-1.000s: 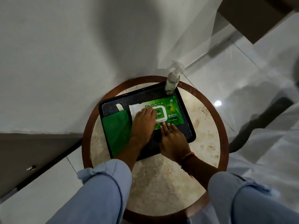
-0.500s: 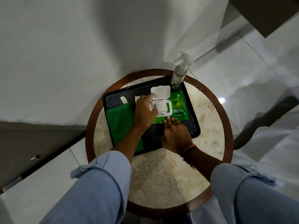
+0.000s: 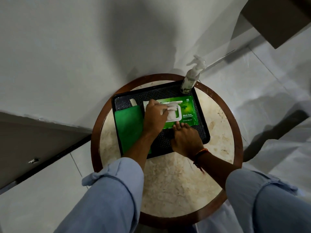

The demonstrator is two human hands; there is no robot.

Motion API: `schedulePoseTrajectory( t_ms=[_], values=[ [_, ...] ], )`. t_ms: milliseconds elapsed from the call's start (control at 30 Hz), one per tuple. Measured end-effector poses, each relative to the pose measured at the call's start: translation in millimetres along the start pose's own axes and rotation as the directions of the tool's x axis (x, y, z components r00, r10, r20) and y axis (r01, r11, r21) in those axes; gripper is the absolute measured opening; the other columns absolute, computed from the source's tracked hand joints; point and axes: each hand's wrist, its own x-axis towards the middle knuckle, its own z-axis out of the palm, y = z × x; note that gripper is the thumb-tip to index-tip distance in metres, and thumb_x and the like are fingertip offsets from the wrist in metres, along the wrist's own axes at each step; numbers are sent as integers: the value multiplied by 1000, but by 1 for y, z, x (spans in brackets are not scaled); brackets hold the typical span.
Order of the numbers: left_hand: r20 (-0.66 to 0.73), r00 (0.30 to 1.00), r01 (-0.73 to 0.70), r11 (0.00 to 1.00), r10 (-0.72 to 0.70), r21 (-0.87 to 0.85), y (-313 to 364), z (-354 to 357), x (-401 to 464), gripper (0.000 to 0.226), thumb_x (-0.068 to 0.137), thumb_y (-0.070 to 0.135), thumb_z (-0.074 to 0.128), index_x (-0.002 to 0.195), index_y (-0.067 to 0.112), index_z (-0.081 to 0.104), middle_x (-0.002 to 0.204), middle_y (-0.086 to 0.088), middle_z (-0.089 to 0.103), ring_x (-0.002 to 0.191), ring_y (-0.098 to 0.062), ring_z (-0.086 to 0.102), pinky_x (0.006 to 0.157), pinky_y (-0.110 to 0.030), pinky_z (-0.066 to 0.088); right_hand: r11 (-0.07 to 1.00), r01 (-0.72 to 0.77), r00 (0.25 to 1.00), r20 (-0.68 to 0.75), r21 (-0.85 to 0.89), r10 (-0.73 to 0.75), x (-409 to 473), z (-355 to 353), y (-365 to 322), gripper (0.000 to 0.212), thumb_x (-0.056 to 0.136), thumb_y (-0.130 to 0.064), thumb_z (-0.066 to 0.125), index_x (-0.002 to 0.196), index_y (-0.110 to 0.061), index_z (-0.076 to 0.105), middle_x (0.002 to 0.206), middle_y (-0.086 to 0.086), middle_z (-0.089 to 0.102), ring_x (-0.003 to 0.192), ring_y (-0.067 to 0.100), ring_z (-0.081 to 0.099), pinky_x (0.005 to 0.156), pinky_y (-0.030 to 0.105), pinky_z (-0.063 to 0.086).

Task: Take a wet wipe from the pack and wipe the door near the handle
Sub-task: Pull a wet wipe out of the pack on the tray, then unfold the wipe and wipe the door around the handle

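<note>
Here left grip [image 3: 154,117] pinches wipe [image 3: 171,113] at pack [image 3: 186,113] opening; right hand [image 3: 186,140] flat, pressing pack edge.

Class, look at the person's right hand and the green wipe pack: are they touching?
Touching. The head view shows the right hand's fingertips pressed on the near edge of the green wipe pack, with no gap between them.

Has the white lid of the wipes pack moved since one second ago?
Yes. The lid was shut flat on the pack then; now it is flipped up toward the spray bottle, and the left hand is at the uncovered opening.
</note>
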Motion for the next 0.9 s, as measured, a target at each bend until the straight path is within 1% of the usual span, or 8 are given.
schedulePoseTrajectory(
  t_ms=[133,267,300,367,433,467,700,900],
  values=[
    [-95,969,180,916,-228,-357,-3,-43,-36,9,91,11,75,95,3,76,97,-13,65,83,-19,63,77,-35,56,995,-81,994,-64,54,85,8,-29,-18,17,70,-21,64,63,-7,70,65,18,70,58,33,67,77,46,58],
    [-48,836,309,540,-546,-783,-29,-127,-79,15,97,9,66,83,13,68,87,-10,71,81,-22,69,71,-35,57,893,-156,958,-155,421,240,34,-63,-63,23,82,-20,54,68,-8,68,67,15,70,61,38,65,58,41,54],
    [-29,824,303,483,-567,-822,-39,-149,-93,14,98,8,64,84,12,66,88,-10,71,78,-20,70,72,-34,57,774,-124,957,-130,620,257,40,-72,-84,24,85,-21,55,73,-8,71,70,13,73,65,36,66,60,42,54],
    [-20,818,269,413,-575,-870,-55,-188,-118,13,97,7,64,85,11,65,82,-7,69,68,-15,68,73,-35,55,298,-126,971,57,946,230,50,-92,-135,20,91,-23,61,79,-13,74,75,7,75,67,26,69,65,41,56],
    [-40,790,234,361,-612,-903,-75,-223,-146,11,96,7,65,87,13,68,82,-9,70,75,-20,68,78,-38,55,-105,-251,967,255,962,22,52,-111,-191,21,97,-25,62,92,-11,77,82,4,75,69,19,69,64,34,56],
    [-46,773,229,345,-633,-910,-85,-239,-160,9,96,8,65,90,13,69,89,-15,72,83,-26,69,81,-41,56,-149,-300,953,290,942,-88,51,-118,-217,25,97,-26,61,101,-7,77,86,6,75,73,19,70,62,31,57],
    [-186,694,155,397,-696,-905,-145,-329,-241,18,99,15,66,116,9,68,119,-18,73,102,-33,73,87,-51,62,-88,-310,910,268,947,-316,28,-134,-356,18,94,-14,70,107,-2,73,107,16,75,100,32,72,71,36,61],
    [-478,616,90,659,-626,-747,-183,-369,-285,30,93,10,74,115,21,58,102,1,73,94,-22,76,71,-34,67,-48,-280,922,255,959,-290,4,-149,-427,5,92,-12,71,96,-8,71,105,10,74,104,31,71,74,36,61]
  ],
)
